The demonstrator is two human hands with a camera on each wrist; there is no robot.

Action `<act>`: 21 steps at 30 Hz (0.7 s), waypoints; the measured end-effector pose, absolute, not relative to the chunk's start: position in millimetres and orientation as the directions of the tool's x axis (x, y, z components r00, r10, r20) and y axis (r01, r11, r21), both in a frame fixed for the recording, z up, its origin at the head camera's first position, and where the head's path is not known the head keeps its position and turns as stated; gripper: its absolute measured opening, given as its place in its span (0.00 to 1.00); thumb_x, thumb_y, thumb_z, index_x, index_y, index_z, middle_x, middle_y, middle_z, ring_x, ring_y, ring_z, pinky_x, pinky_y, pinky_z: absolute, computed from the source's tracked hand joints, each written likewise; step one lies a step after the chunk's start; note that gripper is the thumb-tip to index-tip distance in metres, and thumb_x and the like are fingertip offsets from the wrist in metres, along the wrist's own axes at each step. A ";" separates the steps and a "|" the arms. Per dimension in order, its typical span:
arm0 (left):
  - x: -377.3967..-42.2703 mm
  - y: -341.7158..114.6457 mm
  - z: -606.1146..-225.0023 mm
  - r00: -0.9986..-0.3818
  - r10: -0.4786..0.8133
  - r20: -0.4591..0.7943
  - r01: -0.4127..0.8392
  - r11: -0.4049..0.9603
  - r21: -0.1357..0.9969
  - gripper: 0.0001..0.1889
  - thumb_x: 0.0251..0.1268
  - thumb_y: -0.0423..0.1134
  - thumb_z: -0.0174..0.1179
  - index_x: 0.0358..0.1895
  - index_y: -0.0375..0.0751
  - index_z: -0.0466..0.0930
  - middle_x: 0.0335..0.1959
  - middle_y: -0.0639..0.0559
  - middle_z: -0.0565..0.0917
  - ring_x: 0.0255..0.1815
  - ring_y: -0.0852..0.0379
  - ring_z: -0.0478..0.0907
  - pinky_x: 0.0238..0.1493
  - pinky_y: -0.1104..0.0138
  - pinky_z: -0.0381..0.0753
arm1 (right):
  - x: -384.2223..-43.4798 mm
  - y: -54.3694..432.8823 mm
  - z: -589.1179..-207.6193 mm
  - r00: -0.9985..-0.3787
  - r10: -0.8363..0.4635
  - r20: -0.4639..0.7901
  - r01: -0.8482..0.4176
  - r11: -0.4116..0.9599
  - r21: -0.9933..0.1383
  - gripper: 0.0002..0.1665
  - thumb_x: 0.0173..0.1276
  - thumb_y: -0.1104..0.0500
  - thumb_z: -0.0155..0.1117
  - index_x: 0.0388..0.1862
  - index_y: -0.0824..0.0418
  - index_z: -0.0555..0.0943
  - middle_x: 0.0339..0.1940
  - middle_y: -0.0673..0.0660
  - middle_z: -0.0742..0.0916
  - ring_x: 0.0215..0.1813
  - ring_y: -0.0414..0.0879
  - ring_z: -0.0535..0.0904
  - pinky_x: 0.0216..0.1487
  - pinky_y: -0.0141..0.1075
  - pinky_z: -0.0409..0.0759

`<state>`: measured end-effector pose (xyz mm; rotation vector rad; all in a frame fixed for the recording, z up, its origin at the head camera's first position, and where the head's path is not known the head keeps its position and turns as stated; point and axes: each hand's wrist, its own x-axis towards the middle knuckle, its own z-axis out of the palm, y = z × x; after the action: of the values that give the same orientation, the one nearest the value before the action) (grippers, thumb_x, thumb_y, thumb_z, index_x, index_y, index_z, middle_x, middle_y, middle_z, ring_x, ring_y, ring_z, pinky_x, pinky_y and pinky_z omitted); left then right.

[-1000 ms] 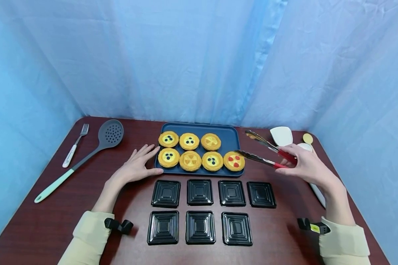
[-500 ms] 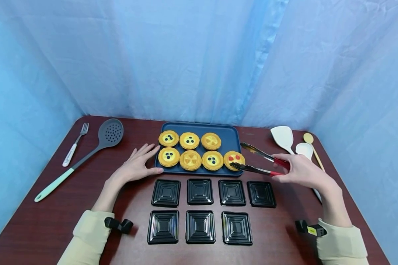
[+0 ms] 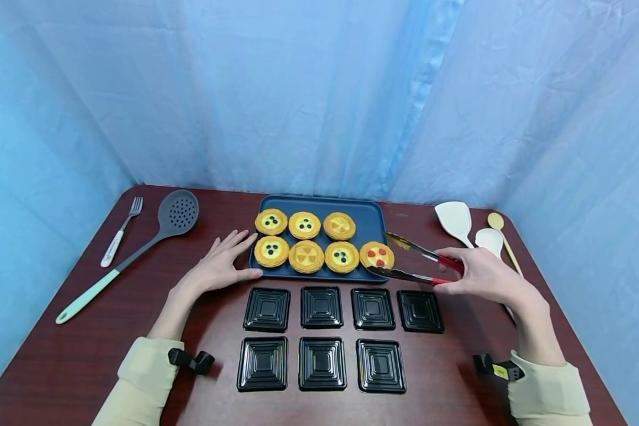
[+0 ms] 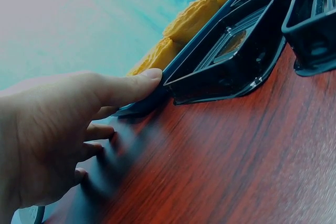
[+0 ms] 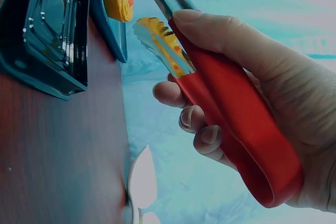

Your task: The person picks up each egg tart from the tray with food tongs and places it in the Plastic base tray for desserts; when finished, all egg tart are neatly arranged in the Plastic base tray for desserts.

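Observation:
My right hand (image 3: pixel 476 275) grips red-handled tongs (image 5: pixel 236 114) with the thumb on one handle and fingers curled round the other. The tongs' arms are spread. One tip overlaps the near edge of the tart with red fruit pieces (image 3: pixel 377 255); the other is off the right side of the blue tray (image 3: pixel 370 225). My left hand (image 3: pixel 218 269) rests at the tray's left end, fingers spread, thumb on its near left corner. Several more tarts, topped with dark berries or yellow wedges, sit in two rows on the tray, among them a berry tart (image 3: pixel 342 258).
Several square black plastic trays (image 3: pixel 321 307) lie in two rows before the blue tray. At left are a slotted skimmer (image 3: pixel 178 214) and a fork (image 3: pixel 118 239). At right lie a white spatula (image 3: pixel 454 220), a white spoon (image 3: pixel 490 239) and a wooden spoon (image 3: pixel 495 221). Blue curtains (image 3: pixel 298 94) enclose the table.
My right hand has moved left, bringing the tongs' tips to the red-fruit tart and the tray's right end. The left hand has stayed in place.

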<state>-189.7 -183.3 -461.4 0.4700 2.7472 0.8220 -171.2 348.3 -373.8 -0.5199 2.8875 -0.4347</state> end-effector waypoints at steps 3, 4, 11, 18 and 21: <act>-189.4 -182.7 -460.7 -0.922 0.362 -0.134 0.231 0.795 0.561 0.49 0.67 0.61 0.66 0.84 0.47 0.53 0.85 0.36 0.52 0.87 0.34 0.41 0.84 0.36 0.34 | -172.6 347.1 -375.4 -0.921 -0.369 -0.123 -0.320 0.899 -0.299 0.42 0.53 0.40 0.83 0.63 0.57 0.82 0.24 0.44 0.81 0.21 0.36 0.69 0.28 0.31 0.70; -189.2 -182.3 -460.4 -0.923 0.360 -0.135 0.229 0.797 0.558 0.49 0.67 0.61 0.66 0.84 0.47 0.53 0.85 0.36 0.52 0.87 0.34 0.41 0.84 0.36 0.34 | -172.8 346.6 -375.6 -0.921 -0.368 -0.126 -0.319 0.901 -0.295 0.42 0.53 0.40 0.83 0.63 0.57 0.82 0.25 0.44 0.82 0.21 0.36 0.69 0.28 0.31 0.70; -189.0 -180.8 -459.8 -0.926 0.351 -0.141 0.221 0.805 0.551 0.49 0.67 0.61 0.66 0.84 0.48 0.52 0.85 0.37 0.51 0.87 0.35 0.41 0.84 0.37 0.34 | -173.2 343.8 -376.2 -0.918 -0.371 -0.142 -0.328 0.910 -0.254 0.40 0.55 0.42 0.82 0.64 0.57 0.82 0.28 0.43 0.85 0.27 0.37 0.73 0.32 0.32 0.72; -189.0 -180.4 -459.4 -0.927 0.345 -0.145 0.216 0.809 0.547 0.49 0.66 0.62 0.65 0.84 0.48 0.52 0.85 0.37 0.51 0.87 0.35 0.40 0.84 0.37 0.34 | -173.0 341.2 -376.4 -0.912 -0.387 -0.138 -0.352 0.909 -0.224 0.38 0.55 0.43 0.82 0.62 0.57 0.83 0.29 0.45 0.85 0.29 0.38 0.73 0.34 0.33 0.72; -189.1 -180.7 -459.3 -0.927 0.347 -0.144 0.217 0.808 0.548 0.49 0.67 0.62 0.65 0.84 0.48 0.52 0.85 0.37 0.51 0.87 0.35 0.40 0.84 0.37 0.34 | -172.9 340.5 -376.0 -0.909 -0.391 -0.142 -0.356 0.907 -0.225 0.38 0.55 0.43 0.81 0.62 0.57 0.83 0.29 0.43 0.84 0.29 0.38 0.73 0.33 0.33 0.71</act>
<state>-189.1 -180.7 -459.3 0.4364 2.7570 0.7947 -172.9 340.5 -376.0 -0.5703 2.8870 -0.2888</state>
